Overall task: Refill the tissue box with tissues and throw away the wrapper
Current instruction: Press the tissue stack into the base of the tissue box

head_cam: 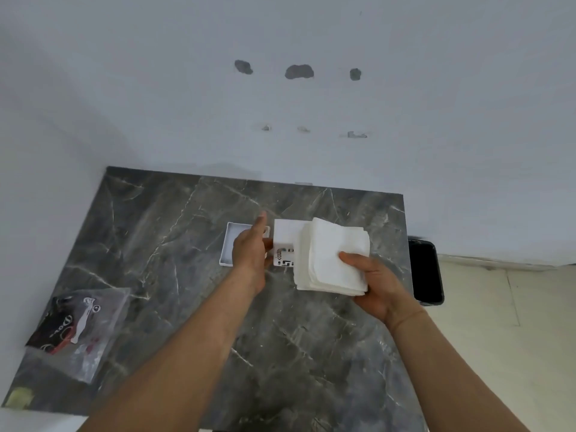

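Note:
A thick stack of white tissues (pixel 333 254) is held in my right hand (pixel 374 285), thumb on top, just right of and partly in front of the white tissue box (pixel 285 241). My left hand (pixel 251 247) rests against the box's left side, thumb on its front and fingers stretched forward. The box's white lid (pixel 227 247) lies flat on the table behind my left hand. The empty clear wrapper (pixel 78 328), printed in black and red, lies at the table's front left.
The dark marble table (pixel 187 307) stands against a white wall. A black bin (pixel 425 272) sits on the floor just past the table's right edge. A small yellowish scrap (pixel 18 397) is at the front left corner.

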